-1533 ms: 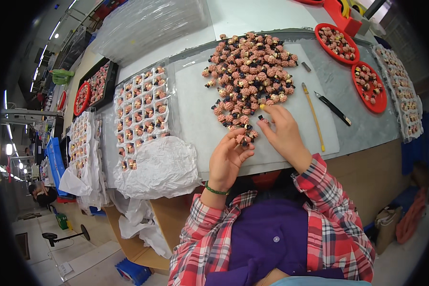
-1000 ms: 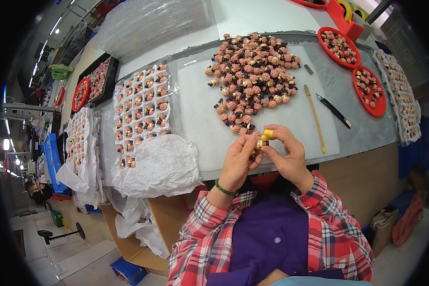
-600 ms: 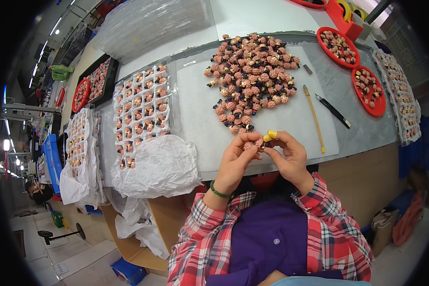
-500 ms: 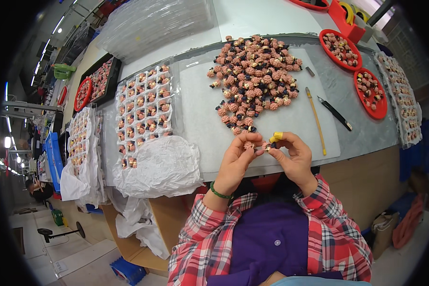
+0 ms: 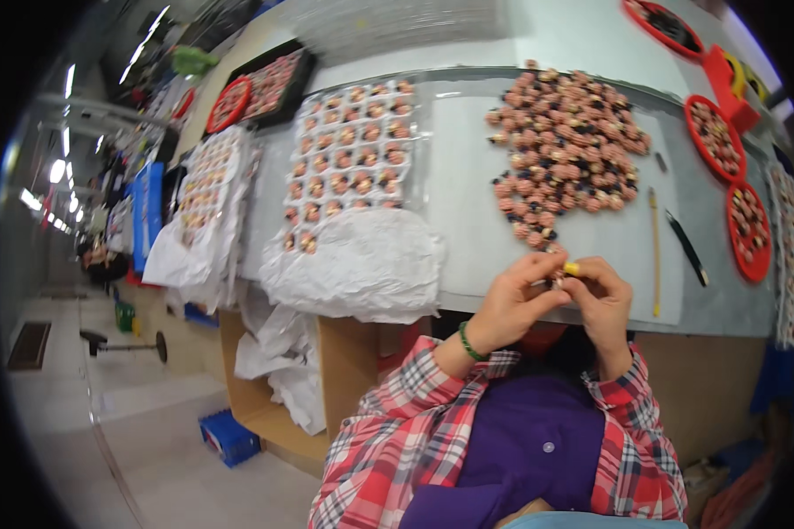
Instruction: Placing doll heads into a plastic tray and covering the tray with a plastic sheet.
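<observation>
Because the piece is so small, it seems, you work it with fingertips alone: both hands, left (image 5: 513, 307) and right (image 5: 605, 304), meet in a narrow pinch on a pinkish figure (image 5: 557, 281) at the near edge of the tabletop (image 5: 719, 304). Fingers and blur hide how it is turned, and I cannot tell whether a second piece is tucked in there. Your right index finger wears a yellow cover (image 5: 573, 268) — perhaps for grip or protection. Just beyond your hands spreads the heap of like figures (image 5: 566, 145), close enough to reach easily, on a pale sheet that likely spares their finish. To its right lie a thin yellow stick (image 5: 655, 260) and a black knife (image 5: 688, 251), kept apart from the heap, probably so they stay findable. Left, a pocketed tray (image 5: 421, 145) keeps pieces separate, crumpled white paper (image 5: 353, 264) over its near end — padding, I'd guess. Farther right, two red dishes (image 5: 754, 279) hold more figures in loose batches.
</observation>
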Tool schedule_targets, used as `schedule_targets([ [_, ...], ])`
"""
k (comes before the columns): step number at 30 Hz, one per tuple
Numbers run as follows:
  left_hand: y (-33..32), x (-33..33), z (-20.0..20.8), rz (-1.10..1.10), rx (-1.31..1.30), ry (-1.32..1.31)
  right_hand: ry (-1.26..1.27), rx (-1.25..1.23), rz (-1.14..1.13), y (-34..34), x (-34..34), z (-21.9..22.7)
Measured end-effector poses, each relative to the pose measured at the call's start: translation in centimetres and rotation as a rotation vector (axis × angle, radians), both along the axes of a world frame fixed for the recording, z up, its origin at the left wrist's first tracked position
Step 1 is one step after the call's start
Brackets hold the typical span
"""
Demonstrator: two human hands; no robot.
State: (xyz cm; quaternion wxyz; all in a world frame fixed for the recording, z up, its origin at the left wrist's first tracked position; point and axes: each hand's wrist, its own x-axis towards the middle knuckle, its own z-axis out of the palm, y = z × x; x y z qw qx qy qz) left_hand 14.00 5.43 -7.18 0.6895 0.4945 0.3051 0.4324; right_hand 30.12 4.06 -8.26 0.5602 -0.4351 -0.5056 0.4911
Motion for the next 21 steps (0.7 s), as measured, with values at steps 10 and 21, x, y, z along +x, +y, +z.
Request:
schedule_targets([
  [10, 1.7, -11.9, 5.2, 0.771, 0.226, 0.413, -0.019, -0.105, -0.001, 0.1, -0.1, 0.3],
  [21, 4.6, -23.6, -1.7, 0.796, 0.405, 1.428, -0.008, -0.147, 0.022, -0.1, -0.9, 0.4],
])
